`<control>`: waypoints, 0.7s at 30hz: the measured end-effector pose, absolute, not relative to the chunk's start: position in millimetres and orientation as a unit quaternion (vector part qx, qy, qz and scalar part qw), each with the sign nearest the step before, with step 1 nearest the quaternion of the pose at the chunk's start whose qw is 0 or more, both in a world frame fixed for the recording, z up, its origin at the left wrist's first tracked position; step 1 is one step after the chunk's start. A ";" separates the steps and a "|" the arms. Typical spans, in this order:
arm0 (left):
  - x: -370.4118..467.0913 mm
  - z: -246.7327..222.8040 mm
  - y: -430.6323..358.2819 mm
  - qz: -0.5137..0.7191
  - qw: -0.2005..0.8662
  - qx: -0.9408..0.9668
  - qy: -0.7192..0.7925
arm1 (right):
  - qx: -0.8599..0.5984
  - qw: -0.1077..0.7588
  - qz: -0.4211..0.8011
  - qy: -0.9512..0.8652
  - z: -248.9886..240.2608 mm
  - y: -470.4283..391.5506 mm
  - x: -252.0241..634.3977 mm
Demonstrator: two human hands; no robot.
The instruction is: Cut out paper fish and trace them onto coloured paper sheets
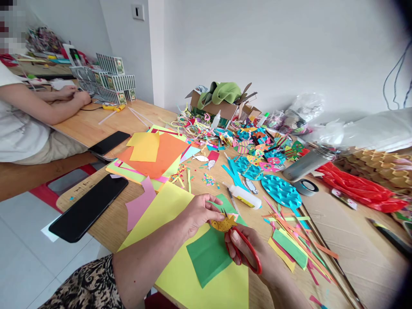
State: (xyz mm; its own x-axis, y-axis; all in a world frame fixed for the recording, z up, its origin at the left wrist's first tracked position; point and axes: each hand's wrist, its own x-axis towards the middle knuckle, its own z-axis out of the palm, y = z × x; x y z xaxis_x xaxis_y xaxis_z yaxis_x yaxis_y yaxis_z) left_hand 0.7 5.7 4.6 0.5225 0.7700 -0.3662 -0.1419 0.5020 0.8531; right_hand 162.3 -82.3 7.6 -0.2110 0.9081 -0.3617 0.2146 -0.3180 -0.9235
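My left hand (203,211) pinches the left end of a small orange-brown paper fish (224,223) with dark dots. Red-handled scissors (254,253) are in my right hand (247,246), fingers through the loops, with the blades at the fish's upper edge. Beneath both hands lie a green paper piece (209,257) and a large yellow sheet (174,274). Just beyond the hands rests a white glue bottle (246,197).
Coloured sheets (164,154) and a black phone (90,208) lie left. Paper strips (289,249), a steel bottle (307,164) and a tape roll (305,187) are right. Behind stands a filled cardboard box (219,109). Another person's hands (75,94) are at far left.
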 end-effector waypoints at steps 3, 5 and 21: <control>0.7 4.3 5.7 0.296 0.775 0.401 0.389 | -0.565 0.291 0.580 -0.510 8.1 -82.4 161.4; 0.7 3.7 5.8 0.297 0.774 0.402 0.390 | -0.572 0.287 0.574 -0.511 8.4 -82.2 160.6; 1.4 3.0 6.0 0.299 0.778 0.390 0.392 | -0.590 0.297 0.555 -0.505 8.4 -82.1 157.3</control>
